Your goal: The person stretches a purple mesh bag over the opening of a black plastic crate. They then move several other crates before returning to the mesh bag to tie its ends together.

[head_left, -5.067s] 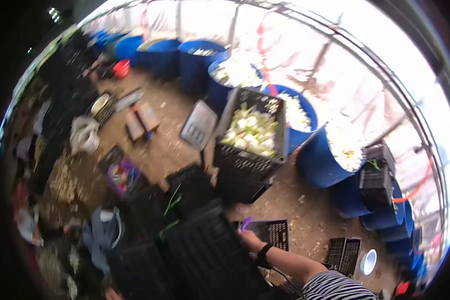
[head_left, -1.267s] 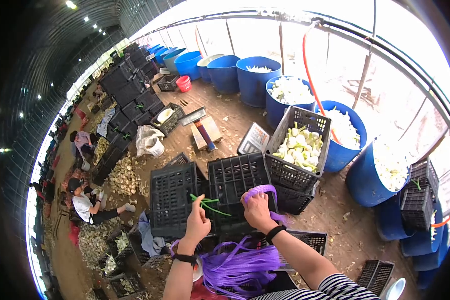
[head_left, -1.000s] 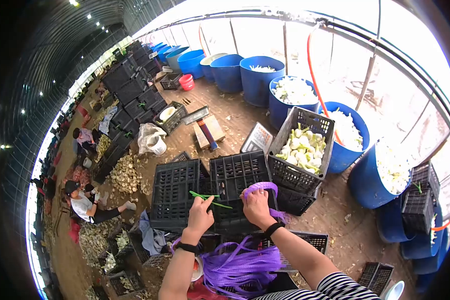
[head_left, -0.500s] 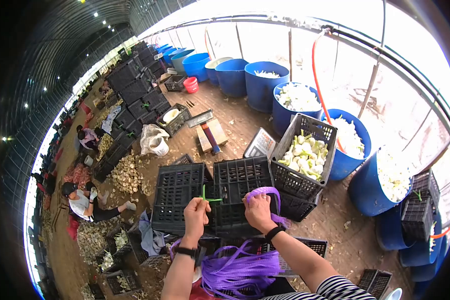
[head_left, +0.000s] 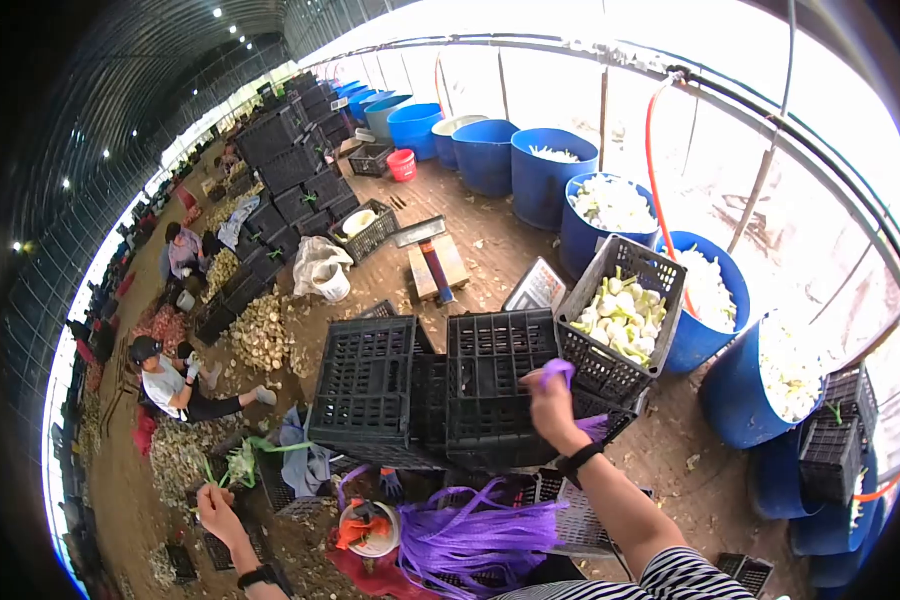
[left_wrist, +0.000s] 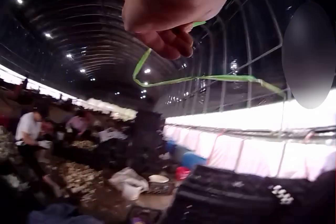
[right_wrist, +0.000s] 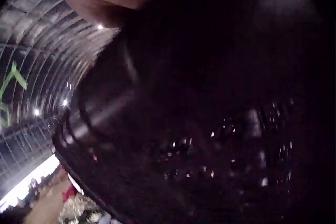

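Three views split the scene unevenly: only the head camera takes in both hands at once, the left hand (head_left: 213,500) flung far out to the person's left and low, the right hand (head_left: 550,395) forward against a black plastic crate (head_left: 498,385). Seen from the left wrist, the left hand (left_wrist: 173,8) has its fingers (left_wrist: 170,43) curled round a thin green strip (left_wrist: 210,78), which loops below the hand and trails away to the right; in the head view that strip is only a green fleck (head_left: 208,473) above the hand. From the head camera, the right hand pinches the end of a purple mesh bag (head_left: 560,370) at the crate's rim, and more purple mesh (head_left: 480,535) is bunched below that hand, close to the person's body. Just right of the right hand stands a tilted crate of pale cut vegetables (head_left: 622,318). Seen from the right wrist, there is only dark crate lattice (right_wrist: 210,145) pressed close under a blurred bit of hand, its grip hidden there.
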